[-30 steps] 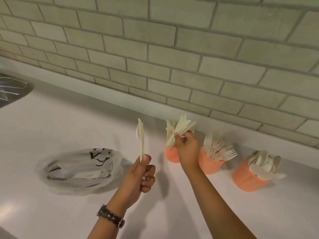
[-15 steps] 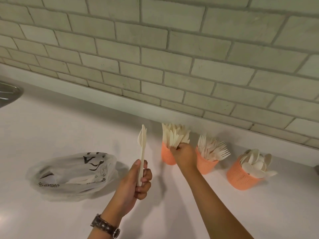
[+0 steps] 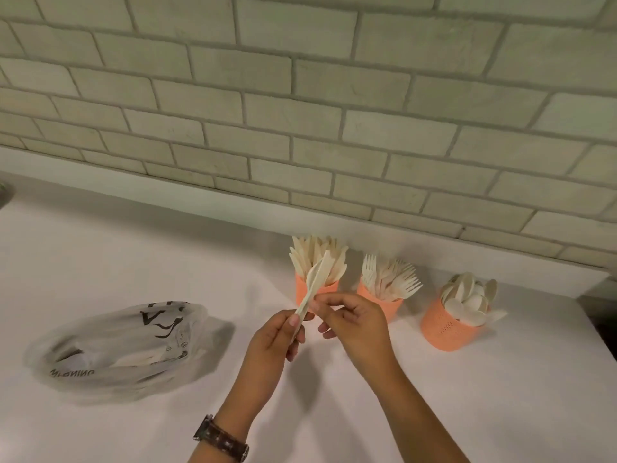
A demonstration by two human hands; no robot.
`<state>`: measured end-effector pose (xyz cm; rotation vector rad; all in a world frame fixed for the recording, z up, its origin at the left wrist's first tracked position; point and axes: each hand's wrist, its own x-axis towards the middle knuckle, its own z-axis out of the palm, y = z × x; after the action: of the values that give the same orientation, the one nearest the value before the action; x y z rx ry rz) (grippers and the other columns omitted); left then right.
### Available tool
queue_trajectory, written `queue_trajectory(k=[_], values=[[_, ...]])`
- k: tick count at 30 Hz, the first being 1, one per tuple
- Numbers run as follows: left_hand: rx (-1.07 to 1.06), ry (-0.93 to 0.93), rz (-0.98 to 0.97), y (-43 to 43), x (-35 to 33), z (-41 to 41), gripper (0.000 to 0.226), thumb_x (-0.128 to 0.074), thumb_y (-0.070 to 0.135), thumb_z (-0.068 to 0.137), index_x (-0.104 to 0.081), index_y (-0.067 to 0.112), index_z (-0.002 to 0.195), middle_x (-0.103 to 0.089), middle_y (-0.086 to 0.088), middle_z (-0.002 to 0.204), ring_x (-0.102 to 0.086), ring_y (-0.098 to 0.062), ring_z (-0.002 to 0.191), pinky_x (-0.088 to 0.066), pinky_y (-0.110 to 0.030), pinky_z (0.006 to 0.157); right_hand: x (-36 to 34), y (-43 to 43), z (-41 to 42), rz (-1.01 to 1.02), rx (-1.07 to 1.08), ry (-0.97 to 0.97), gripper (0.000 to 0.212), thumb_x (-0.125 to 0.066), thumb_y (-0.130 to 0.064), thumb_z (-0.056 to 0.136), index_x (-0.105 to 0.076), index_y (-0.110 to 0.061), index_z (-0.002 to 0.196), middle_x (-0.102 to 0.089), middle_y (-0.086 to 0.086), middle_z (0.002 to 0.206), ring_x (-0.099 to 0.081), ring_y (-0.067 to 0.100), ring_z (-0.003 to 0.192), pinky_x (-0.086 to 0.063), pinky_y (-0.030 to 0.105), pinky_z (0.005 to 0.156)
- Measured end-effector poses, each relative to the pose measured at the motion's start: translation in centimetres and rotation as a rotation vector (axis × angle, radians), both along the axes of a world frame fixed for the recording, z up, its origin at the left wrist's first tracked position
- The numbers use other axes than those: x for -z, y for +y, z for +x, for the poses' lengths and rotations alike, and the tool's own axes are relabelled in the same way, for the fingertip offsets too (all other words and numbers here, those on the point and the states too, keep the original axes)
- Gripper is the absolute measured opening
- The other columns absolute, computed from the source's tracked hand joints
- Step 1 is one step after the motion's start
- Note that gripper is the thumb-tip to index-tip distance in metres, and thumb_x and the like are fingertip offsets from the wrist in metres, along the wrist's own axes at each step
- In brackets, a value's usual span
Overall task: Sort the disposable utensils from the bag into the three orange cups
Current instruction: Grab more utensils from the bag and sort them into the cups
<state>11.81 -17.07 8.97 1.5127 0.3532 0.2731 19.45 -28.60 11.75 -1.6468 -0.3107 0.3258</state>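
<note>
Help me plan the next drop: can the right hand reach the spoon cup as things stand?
Probably yes: bare counter lies between the right hand and the spoon cup, the fork cup standing behind that path. Its fingers pinch a utensil.

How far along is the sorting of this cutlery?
Mostly done: the orange perforated knife cup, fork cup and spoon cup look well filled. In hand: the left hand grips a pale knife-like utensil, the right hand pinching it too. Remaining: pale utensils show inside the clear plastic bag.
</note>
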Motion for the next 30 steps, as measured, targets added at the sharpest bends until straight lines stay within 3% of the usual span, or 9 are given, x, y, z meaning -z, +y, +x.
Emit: queue_trajectory(k=[3,6,11,13,16,20,25,28,30], values=[[-0.022,0.001,0.001,-0.9,-0.3,0.2,0.024,-0.048,0.018,0.094,-0.071,0.016,0.09,-0.064,-0.001,0.071,-0.054,-0.008,0.059,-0.047,-0.015,0.058,0.1,-0.4,-0.4,0.041,0.048,0.055,0.006,-0.075,-0.01,0.075,-0.072,-0.007,0.08,-0.071,-0.002,0.071,-0.06,0.012,0.052,-0.055,0.027,0.055],[-0.001,-0.01,-0.04,-1.4,-0.4,0.1,0.023,-0.05,0.014,0.093,-0.071,0.016,0.101,-0.072,-0.012,0.083,-0.063,-0.013,0.063,-0.053,-0.019,0.062,0.4,-0.8,-0.2,0.074,0.069,0.086,0.01,-0.075,-0.007,0.075,-0.069,0.001,0.078,-0.069,-0.001,0.068,-0.061,0.014,0.053,-0.058,0.036,0.059],[-0.11,-0.025,-0.216,-0.3,0.0,0.2,0.016,-0.047,0.01,0.094,-0.056,0.02,0.102,-0.076,-0.008,0.086,-0.072,-0.022,0.076,-0.056,-0.022,0.067,0.5,-0.9,1.0,0.121,0.147,0.127,0.009,-0.071,-0.001,0.077,-0.063,-0.003,0.073,-0.064,-0.005,0.058,-0.061,0.01,0.05,-0.055,0.024,0.05],[-0.186,-0.025,-0.238,0.6,0.5,0.2,0.011,-0.047,0.01,0.094,-0.052,0.02,0.095,-0.076,-0.005,0.091,-0.07,-0.024,0.087,-0.055,-0.031,0.079,0.6,-0.5,2.3,0.108,0.222,0.083,0.014,-0.068,0.004,0.079,-0.06,-0.006,0.074,-0.063,0.004,0.06,-0.062,0.01,0.048,-0.054,0.024,0.051],[-0.322,-0.053,-0.288,1.8,0.7,-0.4,0.013,-0.049,0.006,0.092,-0.054,0.015,0.085,-0.071,-0.005,0.093,-0.063,-0.027,0.098,-0.05,-0.042,0.09,0.8,0.7,4.8,-0.07,0.322,-0.188,0.007,-0.067,-0.003,0.081,-0.062,-0.008,0.079,-0.066,0.005,0.072,-0.064,0.008,0.062,-0.052,0.023,0.064],[-0.411,-0.063,-0.281,2.8,0.7,-1.2,0.012,-0.058,0.004,0.088,-0.06,0.012,0.079,-0.064,-0.003,0.079,-0.059,-0.025,0.091,-0.05,-0.044,0.091,0.7,2.9,7.0,-0.183,0.358,-0.394,0.008,-0.062,-0.012,0.085,-0.065,-0.005,0.083,-0.069,0.003,0.075,-0.066,0.018,0.071,-0.052,0.028,0.067],[-0.415,-0.057,-0.287,2.9,0.8,-1.6,0.018,-0.061,-0.001,0.084,-0.06,0.018,0.084,-0.07,0.004,0.067,-0.061,-0.026,0.085,-0.051,-0.041,0.086,3.7,4.5,7.8,-0.775,0.119,-0.428,0.024,-0.056,-0.02,0.086,-0.07,-0.001,0.085,-0.063,0.013,0.101,-0.062,0.028,0.079,-0.042,0.027,0.063],[-0.412,-0.015,-0.282,2.5,0.7,-1.4,0.016,-0.062,-0.001,0.083,-0.058,0.014,0.078,-0.069,0.005,0.062,-0.061,-0.021,0.081,-0.055,-0.039,0.082,3.3,4.1,7.6,-0.787,0.07,-0.439,0.018,-0.058,-0.02,0.085,-0.067,-0.005,0.082,-0.06,0.015,0.104,-0.055,0.026,0.075,-0.039,0.027,0.065],[-0.388,0.02,-0.259,2.1,0.5,-0.9,0.014,-0.063,0.002,0.083,-0.06,0.012,0.073,-0.068,0.004,0.061,-0.062,-0.022,0.081,-0.055,-0.037,0.077,2.6,2.9,7.1,-0.686,0.063,-0.476,0.016,-0.059,-0.015,0.084,-0.068,-0.011,0.097,-0.06,0.011,0.107,-0.058,0.026,0.081,-0.038,0.024,0.068]])
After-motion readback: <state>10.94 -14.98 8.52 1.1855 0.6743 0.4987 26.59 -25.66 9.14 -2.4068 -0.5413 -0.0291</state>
